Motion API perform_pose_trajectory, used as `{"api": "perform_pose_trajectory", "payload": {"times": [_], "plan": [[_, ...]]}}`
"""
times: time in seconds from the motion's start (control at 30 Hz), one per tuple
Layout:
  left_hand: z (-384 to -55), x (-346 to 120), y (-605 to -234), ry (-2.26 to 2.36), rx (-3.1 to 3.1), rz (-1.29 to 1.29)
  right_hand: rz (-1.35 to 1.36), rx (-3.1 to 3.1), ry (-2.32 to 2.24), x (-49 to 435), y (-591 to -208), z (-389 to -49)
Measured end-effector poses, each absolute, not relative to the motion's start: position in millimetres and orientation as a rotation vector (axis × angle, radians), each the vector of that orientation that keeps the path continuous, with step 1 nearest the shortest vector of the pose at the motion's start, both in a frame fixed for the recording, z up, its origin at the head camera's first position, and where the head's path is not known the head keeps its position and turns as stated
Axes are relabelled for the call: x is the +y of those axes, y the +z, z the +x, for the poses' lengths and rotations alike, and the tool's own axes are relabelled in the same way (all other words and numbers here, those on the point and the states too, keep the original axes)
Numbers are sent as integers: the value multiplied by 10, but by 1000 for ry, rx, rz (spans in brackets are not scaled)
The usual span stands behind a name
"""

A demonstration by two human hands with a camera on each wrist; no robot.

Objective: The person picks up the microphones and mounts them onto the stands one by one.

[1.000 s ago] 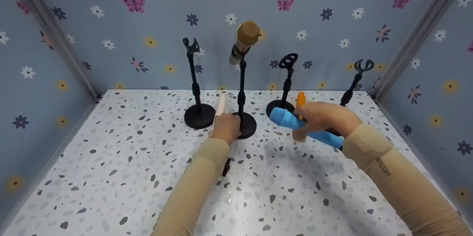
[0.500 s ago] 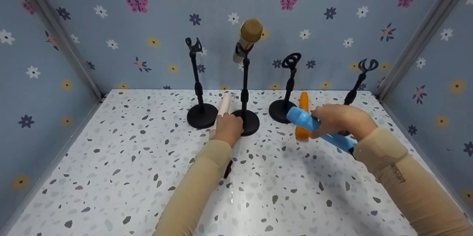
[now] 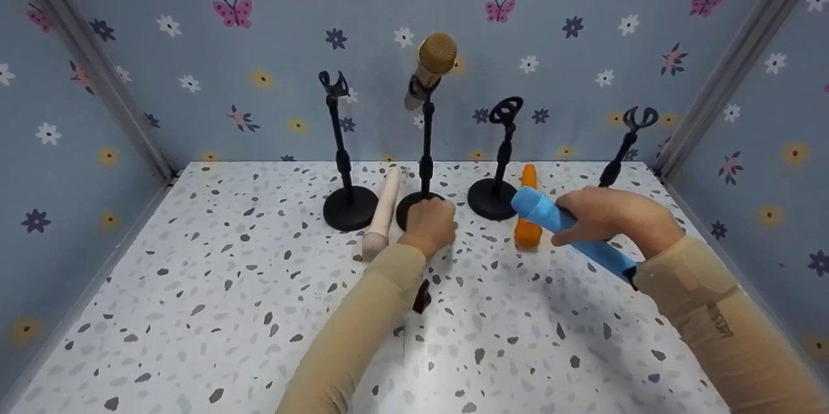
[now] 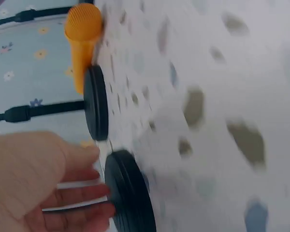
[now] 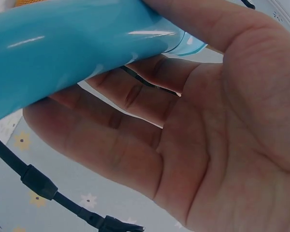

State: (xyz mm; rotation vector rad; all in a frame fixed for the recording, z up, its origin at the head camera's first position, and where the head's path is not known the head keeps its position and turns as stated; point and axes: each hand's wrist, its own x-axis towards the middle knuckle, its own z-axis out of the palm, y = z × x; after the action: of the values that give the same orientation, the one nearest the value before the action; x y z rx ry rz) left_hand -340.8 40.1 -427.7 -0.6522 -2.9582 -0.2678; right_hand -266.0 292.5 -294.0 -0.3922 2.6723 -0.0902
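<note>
Flowered wall [image 3: 291,32] behind speckled worktop [image 3: 227,310]. Blue microphone [image 3: 543,208] held aslant at right, clasped mid-body by the right hand [image 3: 605,213], its head thus left uncovered. Left hand [image 3: 432,227] placed at stand base [image 3: 403,210] of gold microphone [image 3: 435,57], presumably made broad for stability; whether gripped by left fingers cannot be told.

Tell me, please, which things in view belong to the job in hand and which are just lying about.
Apparently in the job:
blue mic, held by the right hand
second stand from left, left hand at its base
gold mic, in that stand

Seemingly just about:
pale mic and orange mic, lying loose
leftmost stand, third stand, rightmost stand, holding no mic
unclear black object
</note>
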Motion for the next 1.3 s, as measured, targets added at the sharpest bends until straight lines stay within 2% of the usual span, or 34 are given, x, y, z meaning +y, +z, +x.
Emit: {"api": "perform_pose_trajectory", "payload": {"times": [0.13, 0.33, 0.7, 1.07, 1.3], "plan": [[-3481, 651, -4312, -692, -2945, -763, -419, 2685, -86, 2970, -2933, -2610], [-3645, 925, -4409, -1125, -2923, -648, -442, 2693, -109, 3020, -2946, -2529], [-3745, 1125, -4532, -1245, -2896, -508, -462, 2686, -183, 3114, -2992, -2428], [-3866, 1213, -4546, -1636, -2704, -569, -525, 2747, -404, 3199, -3136, -2470], [-3908, 1250, -4531, -1730, -2657, -630, -560, 2750, -453, 3210, -3219, -2491]]}}
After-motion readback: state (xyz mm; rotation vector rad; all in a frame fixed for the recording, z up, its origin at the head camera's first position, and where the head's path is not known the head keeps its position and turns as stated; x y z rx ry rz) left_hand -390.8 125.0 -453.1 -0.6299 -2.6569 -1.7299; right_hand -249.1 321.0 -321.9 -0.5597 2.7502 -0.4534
